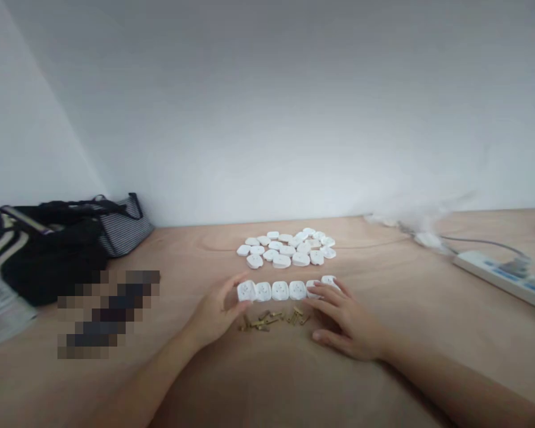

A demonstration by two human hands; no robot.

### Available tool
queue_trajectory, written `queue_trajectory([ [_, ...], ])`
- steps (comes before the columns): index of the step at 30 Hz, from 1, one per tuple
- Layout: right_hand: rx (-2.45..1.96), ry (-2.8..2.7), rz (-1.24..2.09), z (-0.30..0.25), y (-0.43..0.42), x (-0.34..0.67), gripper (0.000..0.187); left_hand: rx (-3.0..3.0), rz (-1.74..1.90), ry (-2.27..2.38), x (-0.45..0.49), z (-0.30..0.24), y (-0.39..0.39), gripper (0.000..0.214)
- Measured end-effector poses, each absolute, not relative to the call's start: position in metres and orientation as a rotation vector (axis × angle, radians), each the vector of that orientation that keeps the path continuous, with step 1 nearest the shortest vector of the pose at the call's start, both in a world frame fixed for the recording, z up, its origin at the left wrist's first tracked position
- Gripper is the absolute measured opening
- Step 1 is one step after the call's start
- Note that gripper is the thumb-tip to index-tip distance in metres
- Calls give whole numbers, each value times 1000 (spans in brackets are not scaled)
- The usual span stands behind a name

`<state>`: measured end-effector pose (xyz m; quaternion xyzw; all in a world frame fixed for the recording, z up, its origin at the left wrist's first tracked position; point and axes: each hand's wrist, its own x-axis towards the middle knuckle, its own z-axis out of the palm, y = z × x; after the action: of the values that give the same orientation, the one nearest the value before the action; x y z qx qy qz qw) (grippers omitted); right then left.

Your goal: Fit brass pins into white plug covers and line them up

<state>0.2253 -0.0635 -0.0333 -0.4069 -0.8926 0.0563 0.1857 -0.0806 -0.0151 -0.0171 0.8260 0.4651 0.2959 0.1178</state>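
Note:
A row of several white plastic plug shells (280,290) with small holes runs from side to side in front of me. My left hand (216,309) has its thumb and fingers around the leftmost shell (246,290), at its near and far edges. Over the right end of the row, my right hand (345,321) lies with fingers spread, fingertips touching or just above the shells there and partly hiding one. The rightmost shell (328,280) sits slightly farther back than the others. Small brass pins (271,321) lie loose on the table between my hands.
Behind the row, many more white shells (282,260) are spread in a loose cluster on the wooden table (196,249). A black bag (49,249) stands at the left, near a pixelated dark patch. A white power strip (494,270) and clear plastic (423,220) are at the right.

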Motion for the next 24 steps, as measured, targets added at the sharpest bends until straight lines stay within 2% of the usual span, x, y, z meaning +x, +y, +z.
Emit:
queue_trajectory([
  [5,-1119,-2460,122,-34,-63,225,45,2601,723,1055,-36,-13,-53,56],
  [11,-1048,-2415,122,-33,-61,224,38,2637,663,1034,-12,-16,-63,56],
  [13,-1034,-2408,145,-31,-62,221,39,2623,726,1065,-19,-11,-56,48],
  [16,-1043,-2393,200,-29,-66,213,42,2544,739,1127,-41,-3,-41,19],
  [21,-1048,-2429,261,-27,-70,198,59,2398,497,1116,-77,1,-20,18],
  [24,-1057,-2431,264,-27,-69,194,60,2340,424,1082,-84,0,-15,20],
])
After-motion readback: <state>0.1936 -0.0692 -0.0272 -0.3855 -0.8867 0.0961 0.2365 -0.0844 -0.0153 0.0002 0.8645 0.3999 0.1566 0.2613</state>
